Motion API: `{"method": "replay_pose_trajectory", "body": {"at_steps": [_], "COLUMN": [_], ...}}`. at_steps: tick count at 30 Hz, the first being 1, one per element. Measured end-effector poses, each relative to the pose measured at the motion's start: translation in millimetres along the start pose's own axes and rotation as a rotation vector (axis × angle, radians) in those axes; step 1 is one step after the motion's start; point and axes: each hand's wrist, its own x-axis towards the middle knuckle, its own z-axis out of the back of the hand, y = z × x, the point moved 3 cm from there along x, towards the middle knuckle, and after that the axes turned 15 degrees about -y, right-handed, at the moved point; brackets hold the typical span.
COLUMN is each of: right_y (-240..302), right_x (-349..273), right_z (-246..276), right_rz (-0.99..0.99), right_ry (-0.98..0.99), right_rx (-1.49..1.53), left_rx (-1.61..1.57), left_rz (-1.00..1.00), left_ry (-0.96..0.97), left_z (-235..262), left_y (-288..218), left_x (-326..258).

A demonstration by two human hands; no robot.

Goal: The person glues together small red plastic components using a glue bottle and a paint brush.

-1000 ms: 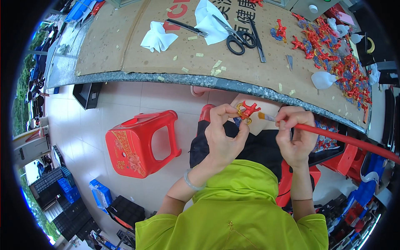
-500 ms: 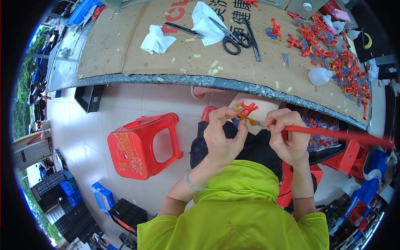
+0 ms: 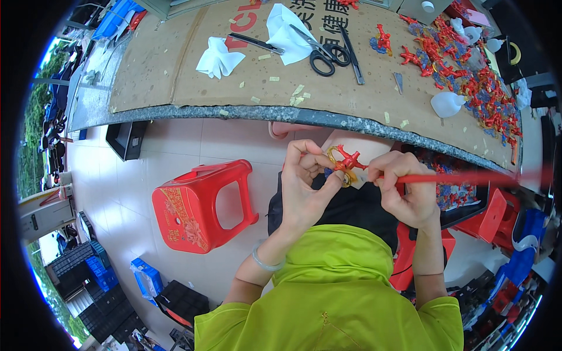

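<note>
Both hands are busy just below the bench (image 3: 351, 120) edge. Left hand (image 3: 304, 187) pinches a small red figurine (image 3: 346, 164) between thumb and fingertips, holding it below that edge. Right hand (image 3: 407, 190) is closed around a long red brush (image 3: 462, 177); its long axis runs nearly level, tip pointing left at the figurine, handle trailing right. Black scissors (image 3: 325, 55) lie up on the bench, well apart.

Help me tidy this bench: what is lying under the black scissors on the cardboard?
The black scissors lie on the brown cardboard sheet, one blade tip over a crumpled white paper. Anything beneath that paper is covered, and the tabletop under the cardboard is hidden.
</note>
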Motion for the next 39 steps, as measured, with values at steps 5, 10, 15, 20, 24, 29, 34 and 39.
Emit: {"method": "replay_pose_trajectory", "body": {"at_steps": [5, 10, 15, 20, 24, 29, 34, 39], "right_y": [-16, -45, -68, -31, -27, -36, -43, -48], "right_x": [17, 59, 75, 55, 21, 2, -1, -5], "right_z": [11, 25, 29, 24, 6, 3, 11, 10], "right_rz": [-0.205, -0.338, -0.064, -0.073, -0.193, -0.467, -0.565, -0.577], "right_ry": [-0.199, -0.175, -0.270, -0.332, -0.002, -0.028, 0.006, 0.003], "right_rx": [-0.135, -0.663, -0.805, -0.542, -0.003, 0.203, 0.143, 0.205], "left_rx": [-0.068, -0.141, -0.258, -0.588, -0.765, -0.931, -0.855, -0.593], "left_rz": [0.057, 0.187, 0.245, 0.577, 0.918, 1.118, 1.160, 1.100], "left_ry": [0.005, 0.002, 0.042, 0.198, 0.269, 0.333, 0.339, 0.365], "left_z": [5, 10, 8, 9, -2, -15, -16, -14], "left_y": [-5, -4, -1, 5, 17, 22, 32, 35], "left_x": [4, 4, 2, 1, -5, -6, -10, -13]}}
